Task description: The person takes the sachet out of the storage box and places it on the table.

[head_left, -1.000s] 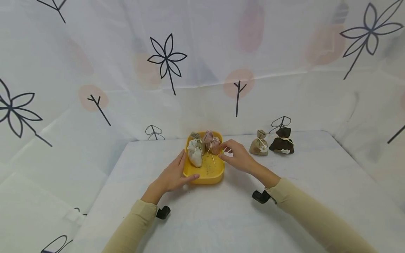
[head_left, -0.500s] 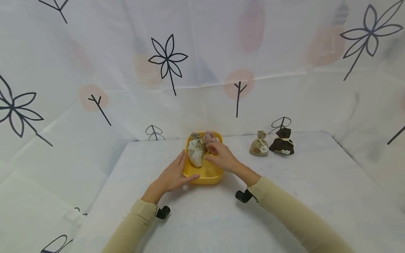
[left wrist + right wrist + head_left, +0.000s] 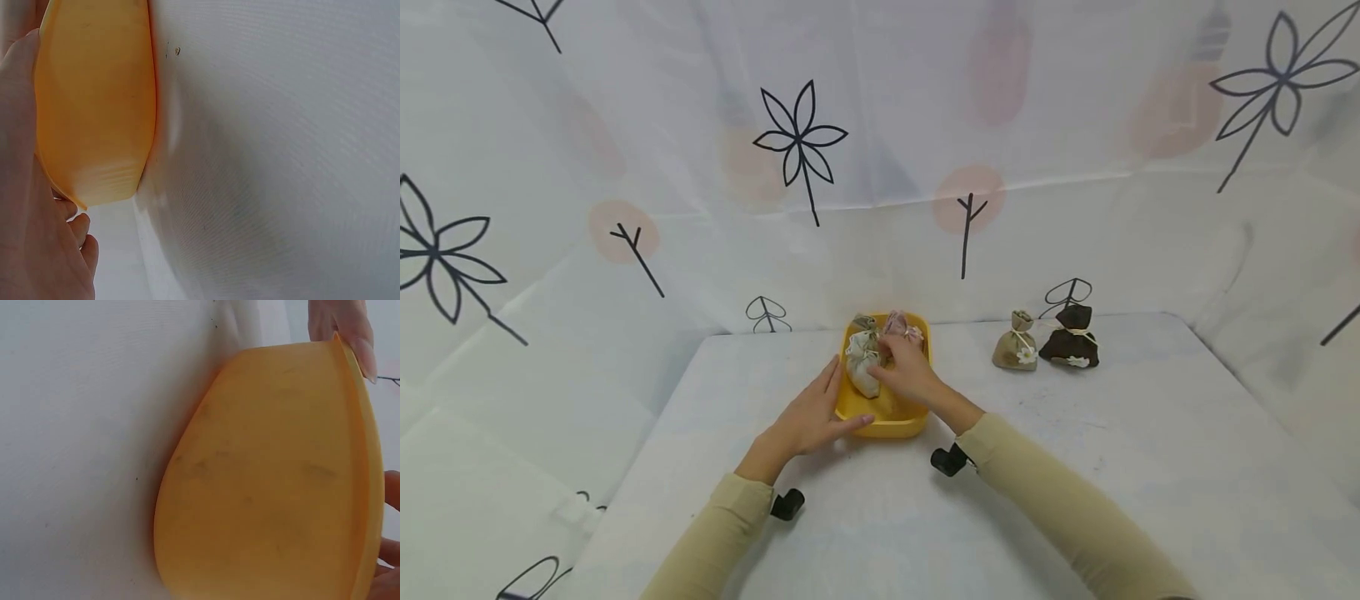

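A yellow plastic tray [image 3: 887, 429] stands on the white table, with small tied cloth pouches inside. The white pouch [image 3: 863, 379] lies at the left, the olive pouch [image 3: 865, 322] behind it, and the pink pouch [image 3: 897, 322] at the back right. My left hand [image 3: 808, 417] rests along the tray's left side, fingers straight, thumb laid over the front rim. Inside the tray my right hand [image 3: 913, 375] reaches between the white and pink pouches, fingers bent downward. Its fingertips are hidden among the pouches, so I cannot tell whether they grip one.
To the right of the tray, at the table's back edge, stand a tan pouch [image 3: 1017, 346] and a dark brown pouch [image 3: 1070, 342], each with a white flower. A white printed cloth [image 3: 880, 250] rises right behind the table.
My right hand has moved left, from the tray's right rim over the pink pouch to beside the white one. My left hand and the tray have stayed in place.
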`<action>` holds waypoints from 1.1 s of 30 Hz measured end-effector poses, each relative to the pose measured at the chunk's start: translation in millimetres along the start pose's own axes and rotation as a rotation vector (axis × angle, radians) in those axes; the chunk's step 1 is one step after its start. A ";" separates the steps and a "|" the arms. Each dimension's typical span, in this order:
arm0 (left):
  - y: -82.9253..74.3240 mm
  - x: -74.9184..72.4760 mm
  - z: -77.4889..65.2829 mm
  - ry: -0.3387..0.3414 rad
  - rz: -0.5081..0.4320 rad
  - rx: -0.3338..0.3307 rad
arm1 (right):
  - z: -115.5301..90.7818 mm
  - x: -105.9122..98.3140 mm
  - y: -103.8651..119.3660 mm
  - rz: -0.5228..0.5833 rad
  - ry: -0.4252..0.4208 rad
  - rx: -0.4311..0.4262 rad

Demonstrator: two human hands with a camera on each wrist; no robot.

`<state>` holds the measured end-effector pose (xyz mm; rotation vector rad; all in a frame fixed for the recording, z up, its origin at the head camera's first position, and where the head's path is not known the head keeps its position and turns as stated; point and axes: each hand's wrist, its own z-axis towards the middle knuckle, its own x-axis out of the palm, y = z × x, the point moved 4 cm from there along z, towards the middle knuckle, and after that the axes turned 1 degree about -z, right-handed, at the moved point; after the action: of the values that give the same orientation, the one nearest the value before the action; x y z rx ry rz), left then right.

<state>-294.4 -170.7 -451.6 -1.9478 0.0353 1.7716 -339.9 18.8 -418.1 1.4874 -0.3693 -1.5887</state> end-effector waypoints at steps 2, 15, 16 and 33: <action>-0.4 -0.4 -0.2 -0.001 -0.003 0.001 | 2.6 2.7 0.3 -0.020 -0.005 0.006; -4.6 -2.9 0.1 -0.018 -0.008 0.004 | 10.3 10.7 -5.1 -0.013 0.010 0.096; -4.6 -2.9 0.1 -0.019 -0.006 0.004 | 10.6 10.8 -5.7 -0.015 0.008 0.094; 0.6 1.5 1.2 -0.031 0.000 0.010 | 17.5 18.5 -17.7 -0.007 0.018 0.084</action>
<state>-295.5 -170.4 -453.3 -1.9131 0.0343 1.7978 -360.5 8.4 -438.9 1.5671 -0.4254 -1.5809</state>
